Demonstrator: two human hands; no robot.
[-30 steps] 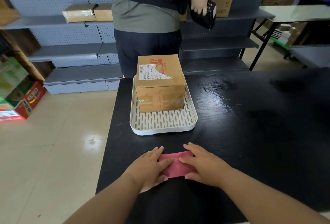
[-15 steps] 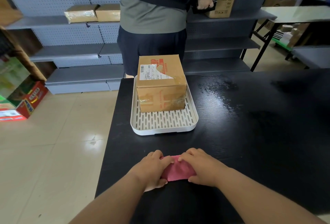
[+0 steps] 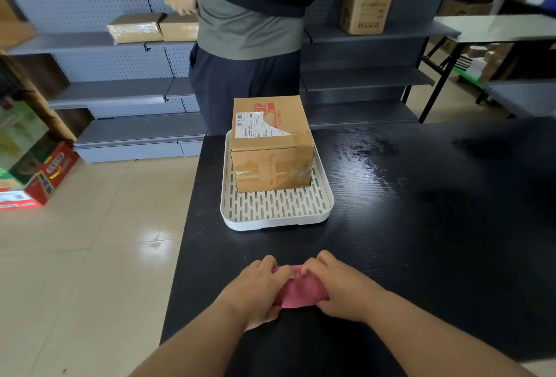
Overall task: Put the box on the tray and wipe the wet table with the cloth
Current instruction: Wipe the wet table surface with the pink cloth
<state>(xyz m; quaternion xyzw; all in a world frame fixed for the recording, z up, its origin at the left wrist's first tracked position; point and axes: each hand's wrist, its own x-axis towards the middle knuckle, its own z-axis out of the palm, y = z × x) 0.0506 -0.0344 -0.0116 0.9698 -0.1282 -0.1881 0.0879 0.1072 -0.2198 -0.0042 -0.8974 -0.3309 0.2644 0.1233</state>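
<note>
A taped cardboard box with a shipping label stands on the far half of a white slotted tray, which rests on the black table. Near the table's front edge lies a bunched pink cloth. My left hand grips its left side and my right hand grips its right side, fingers curled over the top edge. A wet sheen shows on the table to the right of the tray.
A person stands just behind the table's far edge, facing grey shelves holding cardboard parcels. Colourful cartons sit on the tiled floor at the left. A folding table stands at the far right.
My fingers have curled from flat to gripping, bunching the cloth between both hands. The person behind the table has shifted and raised their arms towards the shelves.
</note>
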